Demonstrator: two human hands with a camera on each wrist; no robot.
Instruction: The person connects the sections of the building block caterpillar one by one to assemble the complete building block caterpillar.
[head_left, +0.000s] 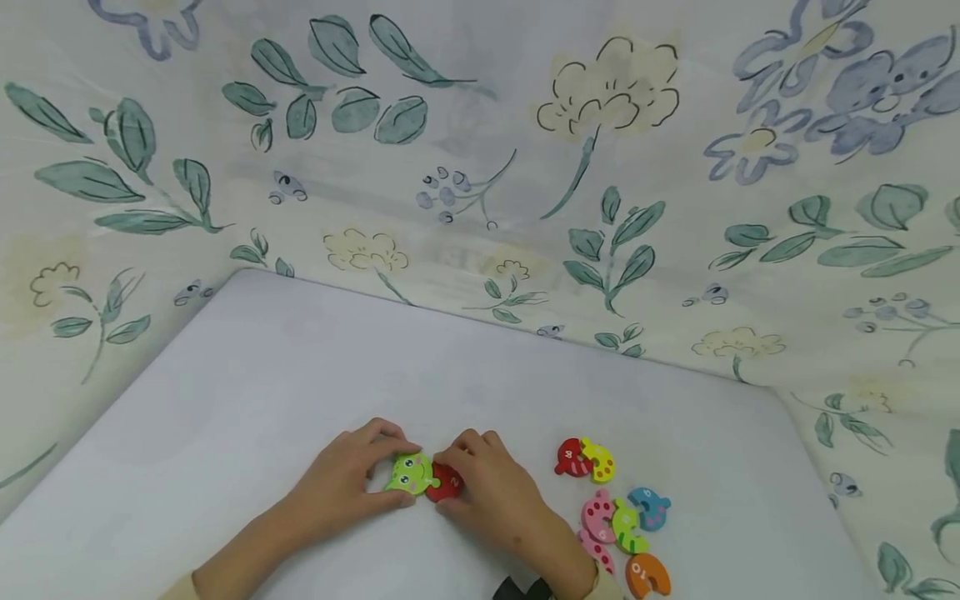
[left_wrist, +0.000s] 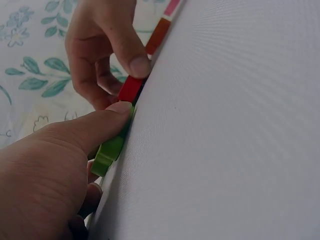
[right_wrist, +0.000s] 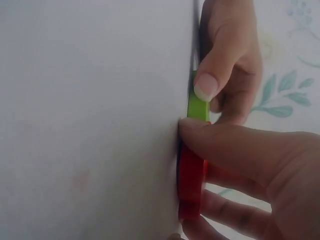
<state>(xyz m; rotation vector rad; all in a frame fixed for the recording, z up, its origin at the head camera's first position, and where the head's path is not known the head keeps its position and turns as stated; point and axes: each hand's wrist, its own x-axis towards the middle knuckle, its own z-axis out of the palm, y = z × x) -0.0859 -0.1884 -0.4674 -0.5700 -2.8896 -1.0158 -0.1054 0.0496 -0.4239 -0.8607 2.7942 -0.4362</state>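
In the head view, a green puzzle piece with a smiling animal face (head_left: 410,476) lies on the white tabletop, joined or closely abutting a red puzzle piece (head_left: 448,482) marked with a numeral. My left hand (head_left: 347,473) pinches the green piece between thumb and fingers, from its left. From the other side, my right hand (head_left: 497,492) grips the red piece, hiding part of it. The left wrist view has the green piece (left_wrist: 109,152) and red piece (left_wrist: 131,89) edge-on. In the right wrist view, my thumb presses the near side of the red piece (right_wrist: 192,172).
To the right lie a red piece (head_left: 572,458) linked with a yellow piece (head_left: 602,463). Below them are pink pieces (head_left: 597,518), a striped green piece (head_left: 628,528), a blue piece (head_left: 654,510) and an orange piece (head_left: 647,577). Floral fabric (head_left: 480,167) rises behind the white tabletop (head_left: 300,358).
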